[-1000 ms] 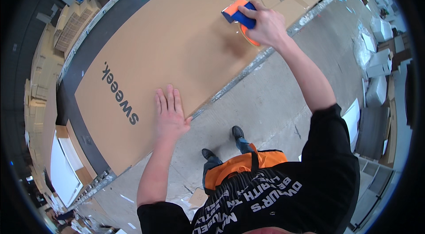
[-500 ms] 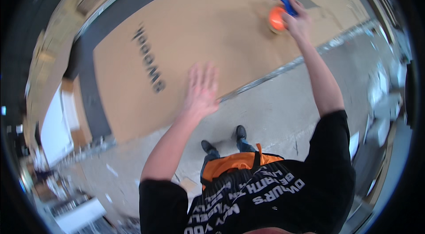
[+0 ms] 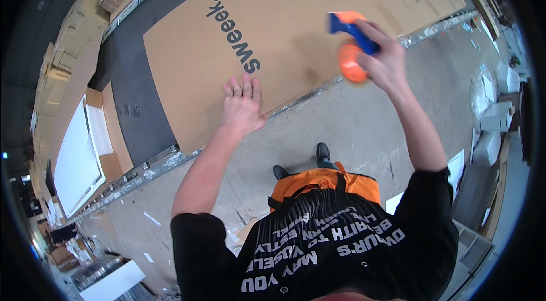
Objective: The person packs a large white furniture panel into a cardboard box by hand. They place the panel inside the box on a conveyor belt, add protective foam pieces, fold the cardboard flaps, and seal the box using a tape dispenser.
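Observation:
A large flat cardboard box (image 3: 296,11) with dark lettering lies across a dark work surface in front of me. My left hand (image 3: 243,104) rests palm down near the box's close edge, fingers spread, just below the lettering. Farther right, my right hand (image 3: 389,62) grips a tape dispenser (image 3: 351,63) with a blue handle and orange parts. The dispenser is slightly blurred and appears to hang above the box's near edge; whether any tape hangs from it I cannot tell.
An opened carton (image 3: 116,124) with white panels (image 3: 74,164) stands at the left end of the dark table (image 3: 142,122). Stacked cartons (image 3: 77,33) line the far left. White foam-like pieces (image 3: 497,116) lie at the right. Scraps litter the concrete floor (image 3: 273,144).
My left hand has shifted left along the box toward the lettering. My right hand has brought the tape dispenser closer to me, toward the near edge. The whole view has also shifted.

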